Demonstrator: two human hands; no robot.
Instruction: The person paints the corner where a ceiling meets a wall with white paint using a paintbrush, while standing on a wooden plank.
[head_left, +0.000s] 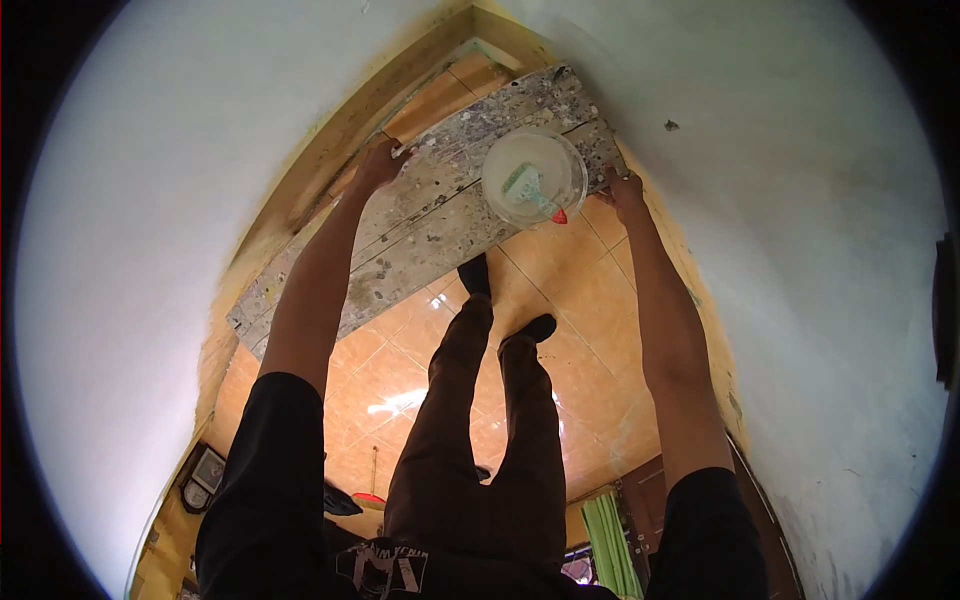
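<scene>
A paint-spattered wooden plank surface (415,220), perhaps a bench top, stretches diagonally below me, its right end close to the corner of the walls. My left hand (378,165) is closed around its far edge. At the right end, my right hand (624,192) grips the plank near its corner. Between the hands, nearer the right one, a round translucent tub (572,160) stands on the boards. Inside it rests a brush (524,183) with pale green bristles and a red-tipped handle. What supports the plank underneath is hidden.
White walls (170,200) meet in the corner ahead, with a yellowish band along their base. Orange floor tiles (590,370) lie under my feet. Behind me are a green curtain (605,535), a red object (370,499) on the floor and a dark door (645,500).
</scene>
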